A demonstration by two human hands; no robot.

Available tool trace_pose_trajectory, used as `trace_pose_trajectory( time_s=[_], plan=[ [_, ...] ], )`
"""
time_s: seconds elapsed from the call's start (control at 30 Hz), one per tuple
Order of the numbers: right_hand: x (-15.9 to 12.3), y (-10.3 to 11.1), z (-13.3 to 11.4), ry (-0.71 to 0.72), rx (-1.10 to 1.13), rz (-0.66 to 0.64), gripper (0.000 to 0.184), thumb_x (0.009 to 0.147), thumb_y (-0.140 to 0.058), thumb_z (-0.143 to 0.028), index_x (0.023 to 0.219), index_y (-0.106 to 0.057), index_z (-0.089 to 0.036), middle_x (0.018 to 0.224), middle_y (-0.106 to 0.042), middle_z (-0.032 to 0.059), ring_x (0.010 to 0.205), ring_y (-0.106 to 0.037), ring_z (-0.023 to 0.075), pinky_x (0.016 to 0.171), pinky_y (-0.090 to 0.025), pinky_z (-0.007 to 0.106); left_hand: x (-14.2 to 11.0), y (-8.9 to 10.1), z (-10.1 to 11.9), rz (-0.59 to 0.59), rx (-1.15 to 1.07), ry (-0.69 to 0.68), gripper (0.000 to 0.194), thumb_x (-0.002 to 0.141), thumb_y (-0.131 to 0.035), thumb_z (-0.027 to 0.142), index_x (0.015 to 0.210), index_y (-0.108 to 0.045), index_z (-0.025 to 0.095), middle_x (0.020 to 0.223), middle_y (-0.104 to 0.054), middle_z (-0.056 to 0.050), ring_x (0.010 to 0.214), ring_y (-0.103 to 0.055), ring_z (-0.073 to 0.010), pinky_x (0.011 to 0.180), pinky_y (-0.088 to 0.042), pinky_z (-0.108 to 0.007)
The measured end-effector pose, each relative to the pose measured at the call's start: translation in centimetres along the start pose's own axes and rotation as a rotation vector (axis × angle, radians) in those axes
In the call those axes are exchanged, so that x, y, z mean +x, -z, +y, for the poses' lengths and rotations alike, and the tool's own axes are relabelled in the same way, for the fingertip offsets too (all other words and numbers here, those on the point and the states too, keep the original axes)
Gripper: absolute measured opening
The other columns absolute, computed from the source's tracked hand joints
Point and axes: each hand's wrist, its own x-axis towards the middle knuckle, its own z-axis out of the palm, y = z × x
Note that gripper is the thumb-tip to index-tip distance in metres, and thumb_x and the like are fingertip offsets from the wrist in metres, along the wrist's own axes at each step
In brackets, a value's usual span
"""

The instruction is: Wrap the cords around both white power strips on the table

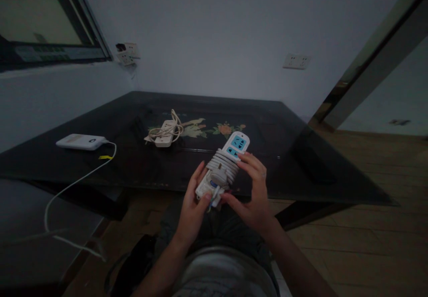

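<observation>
A white power strip (239, 142) with blue socket faces is held at a slant over the table's front edge. Its white cord (222, 162) is wound round its middle in several turns, and the plug (219, 176) rests on top of the coils. My left hand (193, 199) grips the lower end, thumb on top. With fingers curved, my right hand (252, 185) holds the right side, its fingertips near the blue sockets and its thumb by the lower end. Part of the lower end is hidden by the plug and thumbs.
On the dark glossy table (267, 118) lies a second power strip (164, 142) with a loosely bundled cord. A white power bank (82, 142) sits at the left, its white cable (80, 172) hanging over the front edge. Wall sockets (297, 61) are behind the table.
</observation>
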Motion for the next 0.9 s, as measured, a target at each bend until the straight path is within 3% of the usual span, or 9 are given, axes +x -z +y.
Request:
trace_pose_trajectory(
  time_s=[0.1,0.17,0.27,0.4,0.5,0.6,0.7,0.8,0.9],
  plan=[
    [0.6,2.6,2.3,0.040,-0.056,-0.087,0.070,0.075,-0.070,-0.046,0.134,-0.038,-0.027,0.133,-0.046,0.0121,0.130,-0.037,0.0339,0.104,-0.032,0.058,0.6,0.7,0.9,-0.065,-0.054,0.117,0.069,0.079,-0.065,0.034,0.141,-0.035,0.028,0.132,-0.056,-0.012,0.091,-0.069,-0.0282,0.072,-0.059,-0.037],
    [1.0,4.4,4.1,0.015,-0.099,-0.198,0.075,0.071,-0.073,-0.046,0.135,-0.038,-0.029,0.139,-0.042,0.0115,0.133,-0.033,0.0340,0.106,-0.031,0.058,1.1,1.4,1.6,-0.146,-0.080,0.188,0.073,0.077,-0.065,0.037,0.142,-0.033,0.026,0.113,-0.067,-0.013,0.067,-0.071,-0.0257,0.056,-0.059,-0.035],
    [1.0,6.6,6.0,-0.072,-0.046,-0.429,0.080,0.070,-0.076,-0.043,0.138,-0.037,-0.028,0.143,-0.039,0.0123,0.132,-0.036,0.0306,0.105,-0.036,0.053,2.1,2.5,2.2,-0.279,-0.075,0.249,0.071,0.076,-0.065,0.039,0.139,-0.039,0.024,0.087,-0.072,-0.010,0.052,-0.068,-0.0236,0.045,-0.055,-0.031],
    [0.0,7.4,6.2,-0.149,0.176,-0.756,0.076,0.067,-0.079,-0.034,0.134,-0.044,-0.025,0.128,-0.056,0.0101,0.116,-0.056,0.0245,0.094,-0.049,0.041,3.4,3.5,2.7,-0.470,-0.030,0.367,0.061,0.075,-0.066,0.040,0.131,-0.048,0.026,0.103,-0.070,-0.012,0.056,-0.068,-0.0229,0.045,-0.055,-0.031],
    [-1.0,7.0,5.5,-0.216,0.284,-0.857,0.074,0.064,-0.080,-0.027,0.131,-0.048,-0.025,0.121,-0.062,0.0076,0.108,-0.061,0.0230,0.089,-0.051,0.038,4.5,3.8,3.2,-0.563,0.030,0.432,0.060,0.073,-0.068,0.042,0.128,-0.051,0.025,0.116,-0.065,-0.014,0.059,-0.068,-0.0221,0.045,-0.054,-0.029],
    [-2.0,6.0,4.9,-0.309,0.341,-0.824,0.063,0.067,-0.073,-0.017,0.126,-0.051,-0.022,0.113,-0.065,0.0071,0.099,-0.064,0.0212,0.082,-0.053,0.034,5.8,4.0,3.7,-0.601,0.077,0.478,0.060,0.074,-0.066,0.044,0.129,-0.050,0.026,0.112,-0.066,-0.014,0.054,-0.067,-0.0207,0.043,-0.052,-0.028],
    [-3.0,4.8,4.5,-0.361,0.314,-0.657,0.054,0.068,-0.066,-0.014,0.120,-0.053,-0.020,0.107,-0.067,0.0076,0.092,-0.066,0.0205,0.077,-0.054,0.032,7.2,4.3,3.8,-0.560,0.039,0.452,0.064,0.079,-0.052,0.061,0.132,-0.048,0.025,0.103,-0.069,-0.014,0.049,-0.066,-0.0205,0.041,-0.051,-0.030],
    [-3.9,3.5,4.1,-0.359,0.222,-0.460,0.053,0.066,-0.066,-0.017,0.118,-0.053,-0.018,0.106,-0.067,0.0096,0.092,-0.066,0.0222,0.079,-0.053,0.034,7.9,4.4,3.3,-0.383,-0.022,0.330,0.079,0.075,-0.044,0.075,0.129,-0.052,0.018,0.104,-0.069,-0.015,0.061,-0.067,-0.0216,0.044,-0.050,-0.027],
    [-4.7,1.9,3.2,-0.394,0.173,-0.330,0.053,0.066,-0.066,-0.019,0.118,-0.052,-0.017,0.106,-0.066,0.0111,0.094,-0.065,0.0230,0.080,-0.053,0.035,7.3,3.5,2.0,-0.129,-0.080,0.197,0.082,0.068,-0.057,0.073,0.121,-0.058,0.011,0.110,-0.068,-0.016,0.092,-0.066,-0.0252,0.068,-0.053,-0.028]
  ],
)
